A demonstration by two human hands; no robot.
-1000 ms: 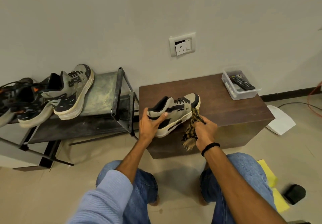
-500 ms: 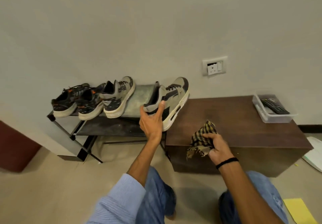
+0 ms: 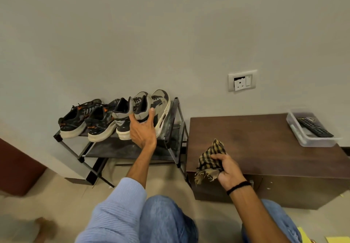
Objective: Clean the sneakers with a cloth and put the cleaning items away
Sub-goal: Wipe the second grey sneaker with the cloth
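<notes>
**Grey sneaker (image 3: 161,103) held at the rack (image 3: 177,121); cloth (image 3: 210,157) in the right hand (image 3: 228,171)**

The left hand (image 3: 143,132) reaches forward to the rack's top shelf and grips the grey sneaker by the heel, thumb on its right side, fingers curled round the left. The sneaker is at the shelf's right end, toe to the wall and tilted up, touching its mate (image 3: 123,123) just to the left. The hand hides the sole, so I cannot tell whether it lies flat on the shelf. Two black sneakers (image 3: 75,119) with orange marks sit further left on the same shelf, side by side.

The right hand, a black band (image 3: 237,187) on its wrist, holds the checked cloth bunched in curled fingers; hand and cloth are at the front left edge of the brown cabinet (image 3: 265,148), which stands just right of the rack; the cloth's frayed ends droop below the cabinet's top. At the cabinet's far right corner sits a clear tub (image 3: 310,141) with a remote (image 3: 314,127) in it; a socket (image 3: 242,80) is set in the wall above. A blue sleeve (image 3: 117,210) covers the left forearm; jeans (image 3: 166,218) fill the bottom of the view; a yellow sheet (image 3: 303,235) lies on the floor at the lower right corner.
</notes>
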